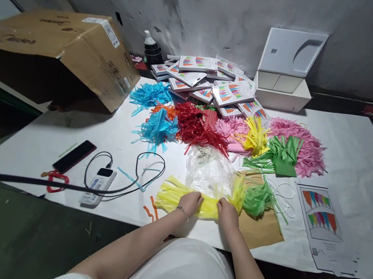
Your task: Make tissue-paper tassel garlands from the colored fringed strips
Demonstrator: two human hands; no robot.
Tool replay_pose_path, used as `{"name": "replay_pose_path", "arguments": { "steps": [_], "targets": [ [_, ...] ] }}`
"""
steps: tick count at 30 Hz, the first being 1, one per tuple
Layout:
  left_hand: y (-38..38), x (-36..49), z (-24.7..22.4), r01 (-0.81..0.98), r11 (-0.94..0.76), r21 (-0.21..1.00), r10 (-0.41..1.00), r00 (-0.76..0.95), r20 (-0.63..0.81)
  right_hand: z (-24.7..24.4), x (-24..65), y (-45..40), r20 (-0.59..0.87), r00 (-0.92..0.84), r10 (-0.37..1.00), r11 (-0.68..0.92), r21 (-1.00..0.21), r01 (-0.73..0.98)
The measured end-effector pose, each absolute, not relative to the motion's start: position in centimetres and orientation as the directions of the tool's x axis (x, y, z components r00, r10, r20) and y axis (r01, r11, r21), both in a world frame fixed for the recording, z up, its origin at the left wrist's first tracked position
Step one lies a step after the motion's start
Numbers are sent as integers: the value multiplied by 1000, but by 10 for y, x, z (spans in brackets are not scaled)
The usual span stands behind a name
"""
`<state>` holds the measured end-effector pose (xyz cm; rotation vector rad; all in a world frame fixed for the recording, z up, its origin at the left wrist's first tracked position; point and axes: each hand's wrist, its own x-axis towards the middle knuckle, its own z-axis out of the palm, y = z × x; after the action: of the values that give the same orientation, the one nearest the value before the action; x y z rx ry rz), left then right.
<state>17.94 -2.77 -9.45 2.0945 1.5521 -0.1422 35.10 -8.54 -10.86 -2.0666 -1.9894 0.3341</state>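
Note:
A yellow tissue-paper tassel (pixel 169 195) lies stretched sideways across the near edge of the white table, its cut strips fanning out at both ends. My left hand (pixel 191 204) is closed on its middle, and my right hand (pixel 228 215) pinches it a little farther right. Just beyond them sits a clear plastic bag (pixel 208 170) with pale string-like pieces in it. To the right, a light green tassel (pixel 258 199) rests on a brown paper sheet (pixel 261 227), with thin white cord (pixel 285 195) beside it.
Blue (pixel 158 127), red (pixel 198 125), pink (pixel 311 149) and green (pixel 283 154) tassels are heaped behind. Farther back are printed packs (pixel 233 92), an open white box (pixel 281 93) and a cardboard carton (pixel 89 57). A phone (pixel 74 157) and a cabled power bank (pixel 98 186) lie left.

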Motion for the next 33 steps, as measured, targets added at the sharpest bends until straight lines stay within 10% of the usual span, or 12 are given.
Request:
{"name": "replay_pose_path", "arguments": {
  "steps": [11, 18, 33],
  "targets": [
    [-20, 178, -86, 917, -258, 305, 866, 360, -348, -102, 340, -114, 146, -232, 962, 266, -296, 917],
    [-55, 164, -95, 683, -656, 321, 740, 666, 96, -108, 339, -113, 188, -118, 975, 172, -305, 937],
    [-52, 151, -106, 597, -732, 327, 656, 747, 105, -115, 334, -117, 182, -262, 948, 303, -255, 918]
  ]
}}
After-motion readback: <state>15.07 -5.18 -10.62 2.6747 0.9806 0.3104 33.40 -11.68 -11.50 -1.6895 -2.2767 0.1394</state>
